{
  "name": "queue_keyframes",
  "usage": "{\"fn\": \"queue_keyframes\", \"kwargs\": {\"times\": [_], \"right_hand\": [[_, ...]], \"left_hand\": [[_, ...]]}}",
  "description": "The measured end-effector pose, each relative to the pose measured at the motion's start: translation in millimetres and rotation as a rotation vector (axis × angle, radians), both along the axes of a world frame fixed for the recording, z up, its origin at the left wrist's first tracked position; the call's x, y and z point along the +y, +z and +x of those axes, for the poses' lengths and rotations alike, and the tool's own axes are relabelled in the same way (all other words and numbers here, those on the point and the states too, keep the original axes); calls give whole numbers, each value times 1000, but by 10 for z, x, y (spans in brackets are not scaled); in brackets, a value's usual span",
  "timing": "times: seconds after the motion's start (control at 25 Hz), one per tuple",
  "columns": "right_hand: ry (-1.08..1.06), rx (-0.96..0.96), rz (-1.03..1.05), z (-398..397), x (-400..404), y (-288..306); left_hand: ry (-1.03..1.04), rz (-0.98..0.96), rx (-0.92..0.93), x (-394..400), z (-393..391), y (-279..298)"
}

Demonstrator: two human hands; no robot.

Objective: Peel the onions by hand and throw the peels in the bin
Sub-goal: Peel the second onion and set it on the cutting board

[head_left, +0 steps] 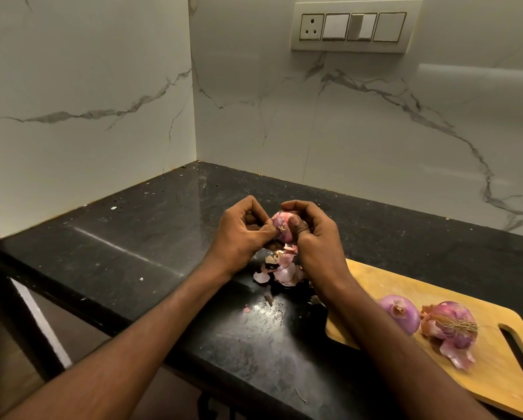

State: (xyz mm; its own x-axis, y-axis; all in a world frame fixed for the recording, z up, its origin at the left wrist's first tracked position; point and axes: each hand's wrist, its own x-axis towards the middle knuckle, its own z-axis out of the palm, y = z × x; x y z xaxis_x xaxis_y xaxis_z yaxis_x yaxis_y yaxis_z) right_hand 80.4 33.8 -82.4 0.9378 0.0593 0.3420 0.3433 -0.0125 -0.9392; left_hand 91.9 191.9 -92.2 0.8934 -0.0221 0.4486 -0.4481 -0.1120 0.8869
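Glossy black speckled stone counter [151, 259] carries a light wooden cutting board [405, 286] with two purple onions [401, 313], loose pinkish peels [281, 269] below left hand [242, 234] and right hand [314, 234] gripping a half-peeled purple onion [282, 227], white marble-veined corner walls [87, 101] and cream switch panel [354, 27] behind.

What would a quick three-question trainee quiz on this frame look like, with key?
1. True or false: both hands grip the same onion.
2. How many onions lie on the cutting board? A) one B) two C) three
3. Where are the loose peels piled?

Key:
1. True: left hand and right hand hold the held onion.
2. B: two onions on the cutting board.
3. Peels lie on the black counter beneath the hands.
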Motion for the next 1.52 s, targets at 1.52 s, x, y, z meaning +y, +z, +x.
{"fn": "queue_keyframes", "kwargs": {"times": [1.52], "right_hand": [[-125, 93, 115, -22, 31, 61]], "left_hand": [[-184, -135, 105, 33, 21, 2]]}}
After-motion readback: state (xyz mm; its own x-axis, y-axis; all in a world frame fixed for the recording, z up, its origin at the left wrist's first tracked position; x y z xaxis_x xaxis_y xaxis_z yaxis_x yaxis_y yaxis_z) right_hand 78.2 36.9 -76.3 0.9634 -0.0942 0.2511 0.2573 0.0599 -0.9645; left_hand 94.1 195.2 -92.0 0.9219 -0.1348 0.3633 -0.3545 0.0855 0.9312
